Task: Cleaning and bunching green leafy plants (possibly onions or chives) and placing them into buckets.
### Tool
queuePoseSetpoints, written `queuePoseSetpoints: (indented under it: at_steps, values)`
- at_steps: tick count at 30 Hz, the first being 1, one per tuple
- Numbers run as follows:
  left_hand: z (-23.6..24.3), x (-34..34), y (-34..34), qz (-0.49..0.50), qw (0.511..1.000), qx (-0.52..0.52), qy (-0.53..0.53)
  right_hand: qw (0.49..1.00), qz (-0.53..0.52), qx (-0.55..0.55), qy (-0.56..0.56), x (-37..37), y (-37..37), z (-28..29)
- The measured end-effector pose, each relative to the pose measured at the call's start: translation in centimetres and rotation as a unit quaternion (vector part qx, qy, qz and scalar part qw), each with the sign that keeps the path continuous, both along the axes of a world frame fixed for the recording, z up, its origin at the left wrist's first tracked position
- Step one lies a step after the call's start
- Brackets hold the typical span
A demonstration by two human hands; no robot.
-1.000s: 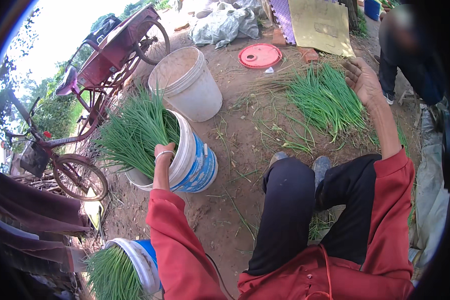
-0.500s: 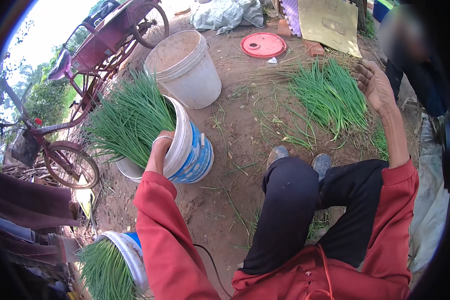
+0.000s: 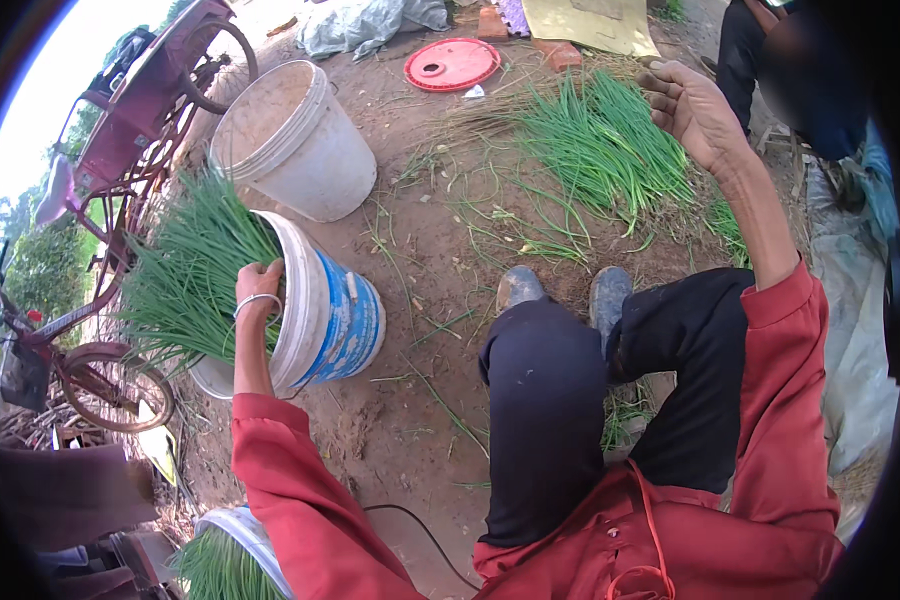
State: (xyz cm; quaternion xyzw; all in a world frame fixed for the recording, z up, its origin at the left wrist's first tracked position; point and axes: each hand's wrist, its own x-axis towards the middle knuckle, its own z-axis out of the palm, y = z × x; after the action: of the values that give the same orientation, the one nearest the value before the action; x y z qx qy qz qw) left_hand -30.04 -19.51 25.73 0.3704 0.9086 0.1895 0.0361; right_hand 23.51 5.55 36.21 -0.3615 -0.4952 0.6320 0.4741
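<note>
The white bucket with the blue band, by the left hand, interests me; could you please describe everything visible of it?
The bucket looks plastic, round and somewhat scuffed, with a thick ribbed white rim and a blue-and-white printed band around its side. Long green stalks fill much of its mouth and spill over the rim; the left hand is among them. It sits on brown soil, beside a plain whitish bucket. The bent view leaves its exact tilt unclear.
</note>
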Motion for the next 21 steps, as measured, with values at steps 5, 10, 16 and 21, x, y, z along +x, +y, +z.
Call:
queuePoseSetpoints:
  at_steps: [5,10,16,21]
  values:
    - [-2.3,-4.7,-0.3,0.018,0.979,0.066,-0.190,1.000,-0.005,-0.003,-0.026,0.0,0.8,-0.9]
    - [-4.0,-5.2,1.3,0.003,0.982,0.044,-0.183,0.998,-0.034,-0.057,0.009,0.6,0.2,0.5]
    - [-3.7,-3.2,1.7,0.012,0.967,0.039,-0.250,0.995,-0.011,-0.039,0.086,2.2,0.3,2.2]
    - [2.9,1.3,-1.2,0.033,0.939,0.008,-0.342,0.996,-0.046,0.028,0.078,8.1,2.6,-0.1]
